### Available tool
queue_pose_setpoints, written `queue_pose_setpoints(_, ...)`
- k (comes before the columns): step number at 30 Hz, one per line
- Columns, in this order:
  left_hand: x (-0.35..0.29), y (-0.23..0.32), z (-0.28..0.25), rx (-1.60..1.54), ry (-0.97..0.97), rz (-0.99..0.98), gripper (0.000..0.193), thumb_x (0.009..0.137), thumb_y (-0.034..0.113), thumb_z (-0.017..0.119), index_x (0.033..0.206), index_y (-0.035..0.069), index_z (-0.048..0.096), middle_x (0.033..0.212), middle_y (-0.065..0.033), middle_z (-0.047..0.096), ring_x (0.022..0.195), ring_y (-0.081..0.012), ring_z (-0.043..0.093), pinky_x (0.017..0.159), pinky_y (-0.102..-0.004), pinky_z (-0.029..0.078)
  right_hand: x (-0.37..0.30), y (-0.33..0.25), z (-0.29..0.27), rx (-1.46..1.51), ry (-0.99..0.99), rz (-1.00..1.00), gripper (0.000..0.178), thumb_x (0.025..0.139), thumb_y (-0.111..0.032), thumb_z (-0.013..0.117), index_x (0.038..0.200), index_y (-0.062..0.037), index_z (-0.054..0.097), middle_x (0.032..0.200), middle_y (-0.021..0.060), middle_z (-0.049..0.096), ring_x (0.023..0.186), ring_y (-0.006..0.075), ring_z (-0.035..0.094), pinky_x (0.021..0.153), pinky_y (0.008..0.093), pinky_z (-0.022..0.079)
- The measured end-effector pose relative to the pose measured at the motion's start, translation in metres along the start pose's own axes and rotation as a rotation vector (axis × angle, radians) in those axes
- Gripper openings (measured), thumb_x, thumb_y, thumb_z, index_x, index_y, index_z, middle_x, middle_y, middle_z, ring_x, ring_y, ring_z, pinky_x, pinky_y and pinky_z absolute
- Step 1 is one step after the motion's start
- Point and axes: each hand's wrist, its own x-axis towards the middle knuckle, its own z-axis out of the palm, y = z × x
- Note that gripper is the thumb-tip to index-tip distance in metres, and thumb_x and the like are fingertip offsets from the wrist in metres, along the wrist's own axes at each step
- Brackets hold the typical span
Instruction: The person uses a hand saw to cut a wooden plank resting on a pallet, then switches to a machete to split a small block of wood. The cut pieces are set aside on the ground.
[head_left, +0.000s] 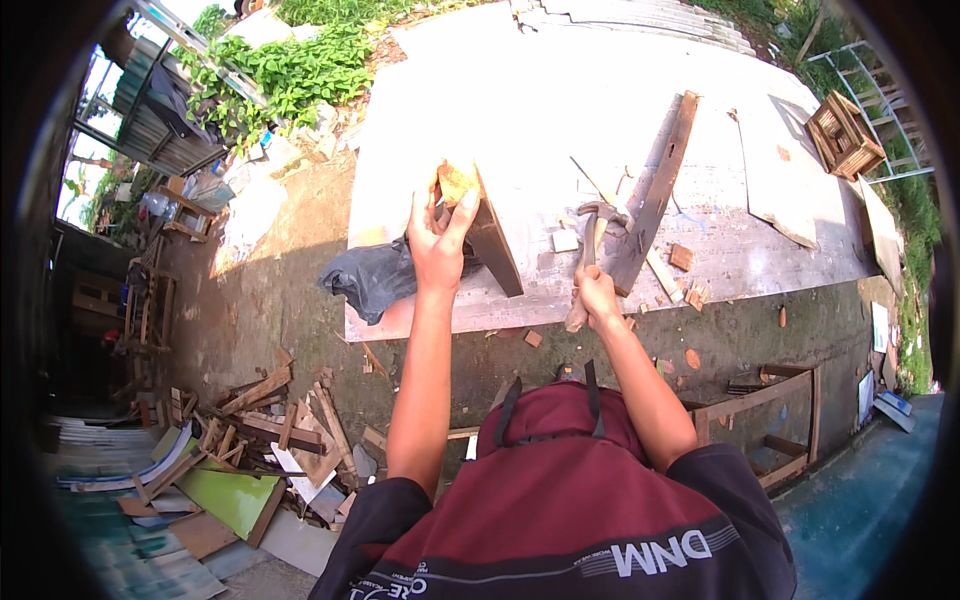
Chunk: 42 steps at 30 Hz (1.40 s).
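My left hand is closed around the far end of a short, dark wooden board, whose sunlit end shows between thumb and fingers. That board reaches toward me over the pale work surface. In my right hand is a claw hammer, gripped low on its handle with the head pointing away from me. A long, worn wooden plank lies just right of the hammer. Beside the left wrist is a crumpled dark plastic bag. A small white block sits between the board and the hammer.
Small wood offcuts lie right of the plank. Scrap wood is heaped on the ground at lower left. A wooden frame stands at lower right, and a wooden crate at the far right near a metal ladder.
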Motion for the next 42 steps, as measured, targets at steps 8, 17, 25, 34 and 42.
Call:
queue_pose_setpoints(8,-0.026,0.011,-0.021,-0.052,-0.099,-0.085,0.065,0.092,0.021,0.078,0.145,-0.001,0.048,0.138,-0.0135,0.054,0.133,-0.0235,0.052,0.108,-0.0406,0.047,-0.192,-0.107,0.040,-0.068,-0.014,-0.567,0.044,0.098,-0.014,0.064,0.134,0.0060,0.046,0.114,0.0240,0.061,0.107,0.0280,0.062,0.095,0.0418,0.048)
queue_pose_setpoints(17,-0.065,0.030,-0.040,-0.019,-0.226,-0.141,0.076,0.079,0.015,0.089,0.145,0.004,0.051,0.145,-0.0091,0.047,0.140,-0.0232,0.045,0.116,-0.0462,0.042,-0.226,-0.146,0.092,-0.240,0.176,-1.075,0.056,0.094,-0.004,0.065,0.144,0.0066,0.042,0.107,0.0227,0.070,0.097,0.0273,0.071,0.085,0.0375,0.055)
queue_pose_setpoints(25,-0.091,0.028,-0.053,-0.141,-0.265,-0.081,0.076,0.085,0.013,0.083,0.151,0.003,0.044,0.150,-0.0095,0.040,0.146,-0.0240,0.038,0.118,-0.0451,0.039,-0.225,-0.116,0.088,-0.010,-0.011,-0.841,0.032,0.102,-0.006,0.060,0.133,0.0017,0.054,0.087,-0.0022,0.058,0.071,0.0011,0.049,0.058,0.0203,0.038)
queue_pose_setpoints(34,-0.068,0.036,-0.045,0.055,-0.277,-0.060,0.065,0.094,0.022,0.075,0.149,0.003,0.047,0.151,-0.0131,0.044,0.141,-0.0253,0.045,0.109,-0.0435,0.047,-0.220,-0.153,0.084,-0.043,0.033,-0.834,0.034,0.102,-0.007,0.061,0.133,0.0032,0.053,0.087,-0.0023,0.060,0.071,0.0027,0.052,0.061,0.0209,0.041)
queue_pose_setpoints(42,-0.044,0.021,-0.037,-0.052,-0.201,-0.151,0.059,0.091,0.016,0.075,0.144,0.004,0.052,0.147,-0.0097,0.049,0.140,-0.0236,0.046,0.108,-0.0457,0.047,-0.229,-0.143,0.070,-0.250,0.066,-0.894,0.044,0.094,-0.006,0.070,0.133,0.0039,0.053,0.093,0.0151,0.072,0.088,0.0206,0.072,0.078,0.0341,0.054)
